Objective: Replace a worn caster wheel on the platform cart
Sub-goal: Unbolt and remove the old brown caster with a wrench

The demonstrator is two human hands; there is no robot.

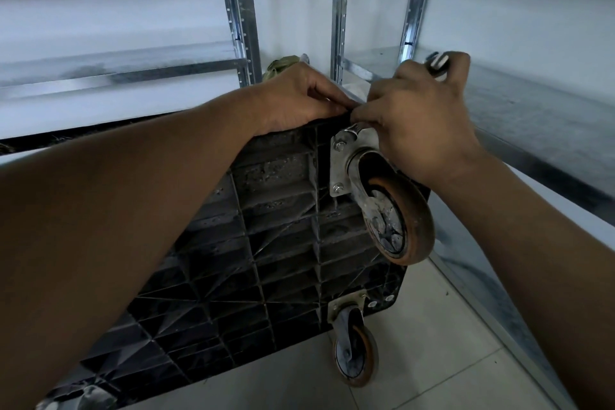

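The black platform cart (266,243) stands tipped on its side, its ribbed underside facing me. An upper caster wheel (402,220) with a worn orange tread hangs from a metal mounting plate (341,163) held by bolts. My left hand (296,100) grips the cart's top edge. My right hand (419,120) holds a tool with a dark and white handle (439,63) and its fingers pinch at the top corner of the plate. What the fingertips hold there is hidden. A second caster (354,356) sits lower, near the floor.
Galvanised metal shelving (239,27) stands behind the cart and a shelf (532,116) runs along the right. A green bundle (283,65) lies behind the cart's top edge. Pale floor tiles (432,359) spread below the cart.
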